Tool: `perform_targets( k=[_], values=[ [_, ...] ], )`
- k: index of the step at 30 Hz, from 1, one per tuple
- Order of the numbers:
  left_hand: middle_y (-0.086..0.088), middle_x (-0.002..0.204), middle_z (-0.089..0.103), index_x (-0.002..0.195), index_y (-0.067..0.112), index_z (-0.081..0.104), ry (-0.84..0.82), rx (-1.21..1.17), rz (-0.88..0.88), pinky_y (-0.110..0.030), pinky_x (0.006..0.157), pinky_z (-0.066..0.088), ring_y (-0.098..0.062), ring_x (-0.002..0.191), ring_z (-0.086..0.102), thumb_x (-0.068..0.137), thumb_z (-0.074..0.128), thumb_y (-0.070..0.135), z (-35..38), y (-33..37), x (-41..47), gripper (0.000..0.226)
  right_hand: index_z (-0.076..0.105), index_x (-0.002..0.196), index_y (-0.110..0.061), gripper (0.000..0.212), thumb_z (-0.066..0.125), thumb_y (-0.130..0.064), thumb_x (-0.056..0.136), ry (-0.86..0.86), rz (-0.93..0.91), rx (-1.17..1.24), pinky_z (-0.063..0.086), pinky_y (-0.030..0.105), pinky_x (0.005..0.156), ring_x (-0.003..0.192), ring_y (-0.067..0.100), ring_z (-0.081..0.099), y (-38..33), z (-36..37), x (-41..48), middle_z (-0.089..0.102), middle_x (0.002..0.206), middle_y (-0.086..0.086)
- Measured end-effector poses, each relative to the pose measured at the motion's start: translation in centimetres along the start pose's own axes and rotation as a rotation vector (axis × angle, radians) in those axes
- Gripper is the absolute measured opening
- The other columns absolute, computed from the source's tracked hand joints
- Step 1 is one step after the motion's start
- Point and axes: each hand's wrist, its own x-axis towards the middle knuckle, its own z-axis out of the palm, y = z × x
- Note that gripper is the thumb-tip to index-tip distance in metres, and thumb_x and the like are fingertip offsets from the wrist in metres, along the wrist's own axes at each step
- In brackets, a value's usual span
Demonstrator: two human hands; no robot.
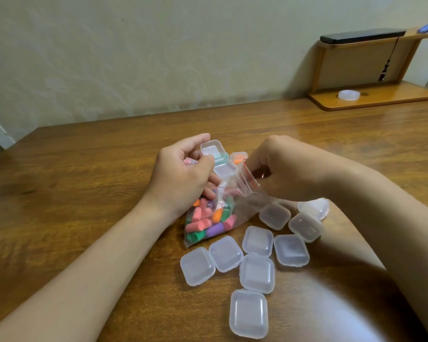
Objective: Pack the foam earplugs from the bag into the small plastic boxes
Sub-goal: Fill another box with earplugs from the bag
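Note:
A clear zip bag (232, 213) with a red seal strip lies on the wooden table (84, 193), holding several pink, green, purple and orange foam earplugs (208, 222). My left hand (183, 174) grips an opened small plastic box (214, 156) just above the bag's mouth. My right hand (282, 166) pinches the bag's rim at the red strip. Behind the hands sits a closed box with an orange earplug inside (238, 157). Several closed empty boxes (257, 257) lie in front of the bag and under my right forearm.
A wooden desk shelf (371, 95) stands at the back right with a roll of clear tape (348, 95) on its base and a black device (361, 37) on top. The wall runs along the table's far edge.

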Motion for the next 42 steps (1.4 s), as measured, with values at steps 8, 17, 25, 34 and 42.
perform_targets(
  k=[8, 17, 25, 34, 42],
  values=[
    [-0.008, 0.086, 0.060, 0.141, 0.014, 0.055, 0.007, 0.020, -0.005, -0.021, 0.044, 0.051, -0.012, 0.049, 0.066, 0.095, 0.055, -0.003, 0.0, 0.0, 0.0, 0.049, 0.077, 0.096, -0.023, 0.013, 0.072, -0.016, 0.087, 0.032, 0.089, -0.063, 0.037, 0.010, 0.046, 0.061, 0.004, 0.055, -0.2, 1.1, 0.5, 0.053, 0.069, -0.020],
    [-0.007, 0.090, 0.062, 0.139, 0.020, 0.058, 0.012, 0.050, 0.018, -0.023, 0.045, 0.052, -0.015, 0.047, 0.065, 0.095, 0.057, -0.001, 0.0, -0.5, 0.1, 0.048, 0.076, 0.100, -0.018, 0.014, 0.068, -0.017, 0.089, 0.041, 0.096, -0.122, 0.054, 0.023, 0.060, 0.071, 0.012, 0.060, -0.4, 1.9, 0.9, 0.067, 0.086, -0.003],
    [-0.011, 0.092, 0.062, 0.136, 0.020, 0.061, 0.023, 0.041, 0.018, -0.022, 0.043, 0.050, -0.015, 0.045, 0.064, 0.094, 0.056, -0.004, 0.0, -0.7, 0.3, 0.048, 0.073, 0.111, -0.018, 0.022, 0.069, -0.020, 0.090, 0.025, 0.108, -0.124, 0.050, 0.018, 0.059, 0.071, 0.010, 0.058, -0.5, 1.9, 0.9, 0.064, 0.091, -0.003],
    [-0.006, 0.083, 0.062, 0.135, 0.017, 0.061, 0.059, 0.033, -0.001, -0.020, 0.043, 0.049, -0.011, 0.046, 0.064, 0.093, 0.056, -0.007, 0.1, -0.7, 0.4, 0.049, 0.071, 0.092, -0.025, 0.011, 0.063, -0.016, 0.091, 0.096, 0.051, -0.118, 0.054, 0.028, 0.062, 0.071, 0.013, 0.058, -0.4, 1.1, 0.6, 0.057, 0.076, -0.010],
    [-0.006, 0.086, 0.062, 0.134, 0.017, 0.062, 0.063, 0.049, -0.010, -0.021, 0.043, 0.050, -0.012, 0.047, 0.065, 0.092, 0.055, -0.006, 0.1, -0.5, 0.4, 0.049, 0.056, 0.079, -0.032, 0.021, 0.059, -0.016, 0.093, 0.129, 0.003, -0.098, 0.038, 0.017, 0.056, 0.067, 0.005, 0.054, 0.0, 1.0, 0.6, 0.051, 0.070, -0.019]
  ],
)
